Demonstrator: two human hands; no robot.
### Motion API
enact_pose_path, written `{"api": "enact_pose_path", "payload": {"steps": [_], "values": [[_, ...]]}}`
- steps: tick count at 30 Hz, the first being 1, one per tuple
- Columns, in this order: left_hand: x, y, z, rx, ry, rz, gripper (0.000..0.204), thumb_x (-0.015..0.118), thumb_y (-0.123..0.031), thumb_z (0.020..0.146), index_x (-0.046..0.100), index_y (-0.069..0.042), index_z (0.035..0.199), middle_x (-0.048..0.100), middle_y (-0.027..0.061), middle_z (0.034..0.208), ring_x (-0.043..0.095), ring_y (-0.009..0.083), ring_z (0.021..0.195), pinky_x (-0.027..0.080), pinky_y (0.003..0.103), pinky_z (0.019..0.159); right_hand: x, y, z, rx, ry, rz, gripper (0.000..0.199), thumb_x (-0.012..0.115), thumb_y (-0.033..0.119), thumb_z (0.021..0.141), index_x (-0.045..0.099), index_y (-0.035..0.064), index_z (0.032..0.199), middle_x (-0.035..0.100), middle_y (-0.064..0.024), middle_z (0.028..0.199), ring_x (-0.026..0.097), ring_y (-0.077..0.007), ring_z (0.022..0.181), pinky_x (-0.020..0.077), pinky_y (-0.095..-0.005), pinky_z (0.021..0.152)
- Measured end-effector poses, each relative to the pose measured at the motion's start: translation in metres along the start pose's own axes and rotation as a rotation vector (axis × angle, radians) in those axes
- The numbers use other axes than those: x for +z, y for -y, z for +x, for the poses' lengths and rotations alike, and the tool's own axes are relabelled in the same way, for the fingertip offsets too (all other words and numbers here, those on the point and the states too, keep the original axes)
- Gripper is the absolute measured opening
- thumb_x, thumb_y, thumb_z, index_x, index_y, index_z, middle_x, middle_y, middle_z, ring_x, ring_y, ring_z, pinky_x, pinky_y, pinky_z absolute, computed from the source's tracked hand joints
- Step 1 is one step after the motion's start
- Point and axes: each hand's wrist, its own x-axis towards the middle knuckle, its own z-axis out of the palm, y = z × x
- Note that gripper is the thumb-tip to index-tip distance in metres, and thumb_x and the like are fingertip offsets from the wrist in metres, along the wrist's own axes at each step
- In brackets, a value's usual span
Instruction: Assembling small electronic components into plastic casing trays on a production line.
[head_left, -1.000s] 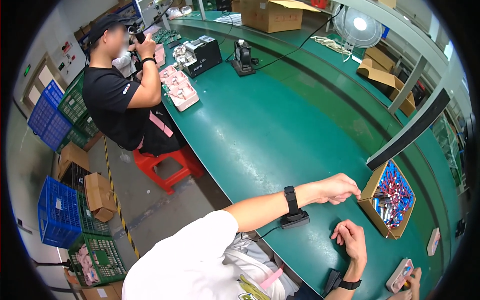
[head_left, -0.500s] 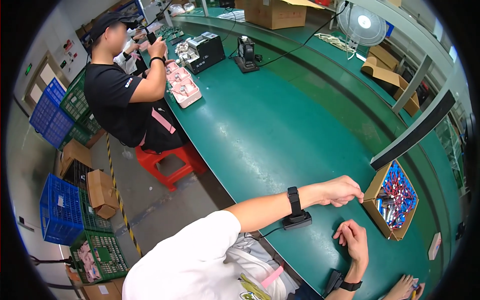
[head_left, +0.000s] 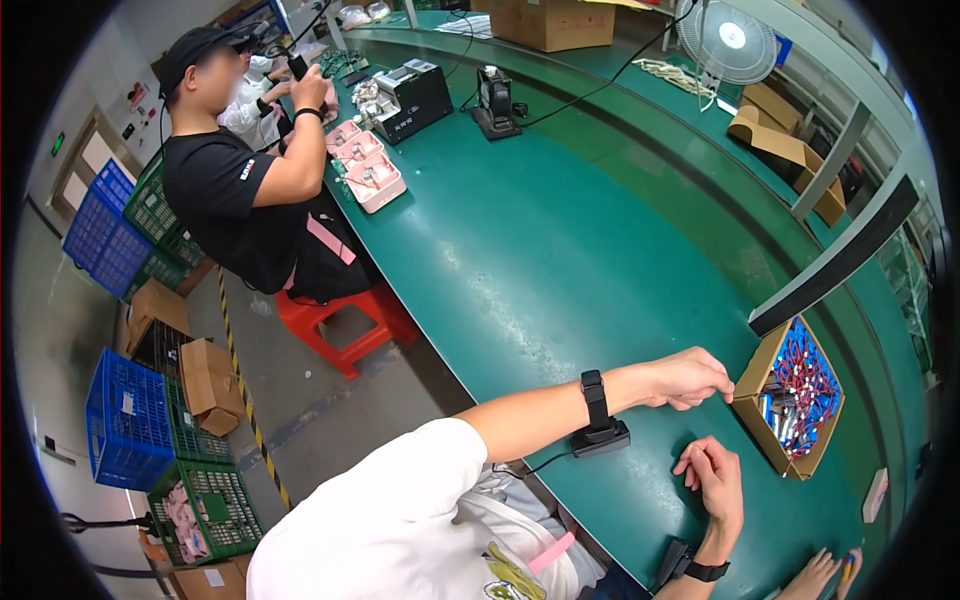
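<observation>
My left hand reaches across the green table with its fingers bent and drawn together. Its fingertips meet the left edge of a cardboard box and seem to grip it. Inside the box lie many blue battery packs with red and black leads and small white connectors. My right hand rests over the table just below the box. Its fingers are loosely curled with gaps between them, and nothing shows in them. Each wrist has a black strap with a small black device.
Another person's hand is at the lower right, by a yellow and blue tool. A person in black sits at the left near pink trays. A metal post rises behind the box. A white-and-pink piece lies at right.
The whole view has shifted slightly. My hands keep nearly the same pose and place beside the box. At the lower right, the other person's hands have moved a little with the tool.
</observation>
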Motion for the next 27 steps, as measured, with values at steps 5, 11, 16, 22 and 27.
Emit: {"api": "enact_pose_path", "payload": {"steps": [5, 11, 16, 22, 27], "values": [[-0.011, -0.02, -0.009, 0.091, -0.138, 0.033, 0.015, 0.065, -0.016, 0.102, 0.071, -0.002, 0.1, 0.044, -0.0072, 0.058, 0.032, 0.0041, 0.045, 0.02, 0.027, 0.041, -0.001, -0.001, 0.0, -0.008, 0.005, 0.017, 0.023, 0.055, 0.012, 0.107, 0.067, -0.0009, 0.092, 0.074, -0.0071, 0.076, 0.058, -0.0078, 0.057, 0.0453, -0.0236, 0.052], [-0.072, -0.075, -0.099, 0.266, -0.621, 0.474, 0.015, 0.068, -0.021, 0.102, 0.075, -0.007, 0.106, 0.066, -0.0002, 0.076, 0.058, 0.0085, 0.061, 0.046, 0.024, 0.052, -0.002, -0.002, -0.001, -0.042, 0.003, 0.019, 0.024, 0.055, 0.014, 0.109, 0.067, 0.0003, 0.093, 0.073, -0.0072, 0.076, 0.056, -0.0065, 0.057, 0.0434, -0.0216, 0.051], [-0.148, -0.121, -0.215, 0.253, -1.017, 0.877, 0.022, 0.072, -0.021, 0.099, 0.074, -0.004, 0.113, 0.075, 0.0063, 0.109, 0.069, 0.0158, 0.102, 0.057, 0.033, 0.084, -0.003, -0.002, -0.002, -0.037, -0.013, 0.014, 0.023, 0.055, 0.011, 0.107, 0.069, -0.0005, 0.094, 0.074, -0.0063, 0.076, 0.058, -0.0069, 0.057, 0.0451, -0.0231, 0.051], [-0.286, -0.153, -0.358, -0.18, -1.559, 1.688, 0.064, 0.083, -0.03, 0.08, 0.064, 0.002, 0.132, 0.062, 0.0277, 0.137, 0.061, 0.0397, 0.129, 0.049, 0.043, 0.109, 0.002, -0.001, 0.0, -0.033, -0.007, 0.014, 0.023, 0.055, 0.013, 0.108, 0.068, -0.0004, 0.094, 0.073, -0.007, 0.075, 0.055, -0.0057, 0.054, 0.0426, -0.0211, 0.049], [-0.33, -0.164, -0.399, -0.142, -1.463, 1.49, 0.06, 0.082, -0.032, 0.083, 0.067, 0.002, 0.13, 0.05, 0.0331, 0.152, 0.042, 0.0522, 0.145, 0.044, 0.049, 0.116, 0.003, 0.004, 0.002, -0.005, -0.034, 0.012, 0.023, 0.055, 0.012, 0.108, 0.068, -0.0012, 0.095, 0.073, -0.0076, 0.076, 0.055, -0.0054, 0.054, 0.0423, -0.0206, 0.048]]}}
